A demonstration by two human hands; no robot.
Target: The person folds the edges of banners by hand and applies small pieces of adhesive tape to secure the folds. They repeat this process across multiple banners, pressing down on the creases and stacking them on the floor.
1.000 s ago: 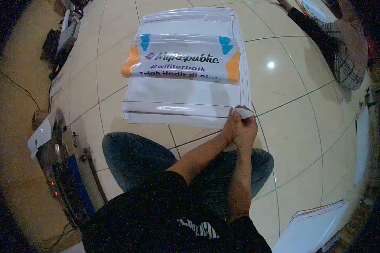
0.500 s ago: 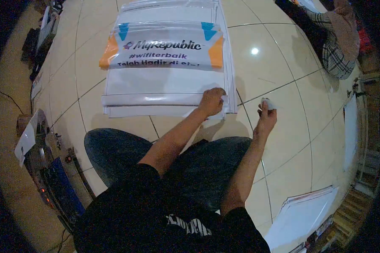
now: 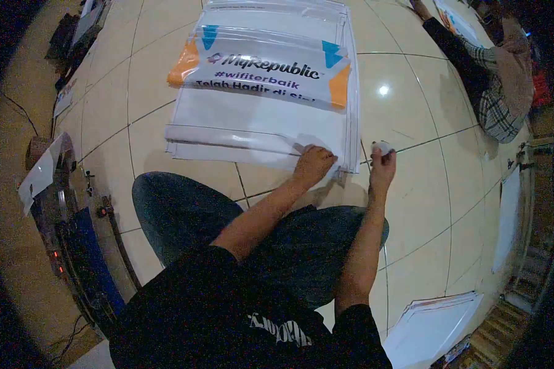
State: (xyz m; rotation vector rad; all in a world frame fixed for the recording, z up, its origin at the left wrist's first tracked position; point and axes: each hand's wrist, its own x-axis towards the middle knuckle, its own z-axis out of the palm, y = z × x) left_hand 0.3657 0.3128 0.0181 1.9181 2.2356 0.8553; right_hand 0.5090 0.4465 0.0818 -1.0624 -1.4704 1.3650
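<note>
1. One printed banner is seen at 12 o'clock, laid in folds, with two blue triangles and two orange end patches counted on it. It is borne on white sheets, whose number cannot be told, on the tiled floor.
2. Two hands of the wearer are seen, and one small white piece. One separate stack of sheets is placed between 4 and 5 o'clock, and one machine with two red lights is seen between 8 and 9 o'clock.
3. The visible panel of the banner is stretched crosswise, its long axis run roughly from 9 to 3 o'clock, with the 3 o'clock end tilted slightly towards the wearer. The tops of its letters are pointed towards 12 o'clock. The white sheets beneath are extended from 12 towards 6 o'clock, and a band is formed along their near edge.
4. The left grip is held narrow, with bent fingers lowered onto the near corner of the white sheets, at their 5 o'clock side; whether the material is pinched cannot be told.
5. The right grip is closed around the small white piece, raised just beside that corner, towards 3 o'clock.
6. Another person is seen at 2 o'clock, well apart from both hands.
</note>
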